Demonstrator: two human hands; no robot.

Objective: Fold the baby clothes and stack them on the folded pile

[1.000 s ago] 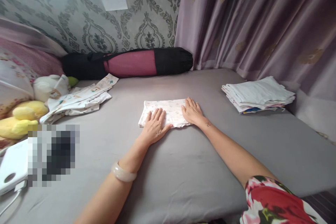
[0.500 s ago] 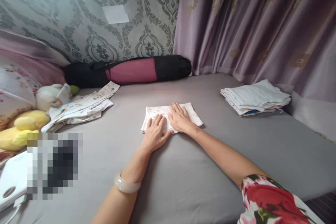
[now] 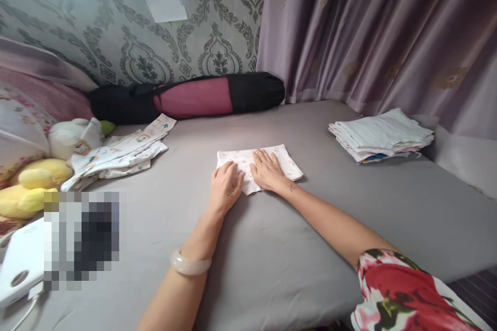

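Observation:
A white cloth with a small faint print (image 3: 286,165) lies folded into a flat rectangle on the grey sheet. My right hand (image 3: 267,169) rests flat on top of it, fingers stretched forward. At the cloth's left edge, my left hand (image 3: 225,186) has its fingers curled over and closed on the fabric, with the thumb turned inward. Part of the near left corner is hidden under that hand.
To the right is a stack of folded cloths (image 3: 382,134). Printed white clothes (image 3: 120,155) lie loosely at left beside plush toys (image 3: 39,178) and a white device with a cable (image 3: 25,264). A long black and maroon bag (image 3: 194,97) lies along the wall.
My left hand has gone from lying flat on the cloth to curling at its left edge. My right hand stays flat on it. The view has tilted slightly downward.

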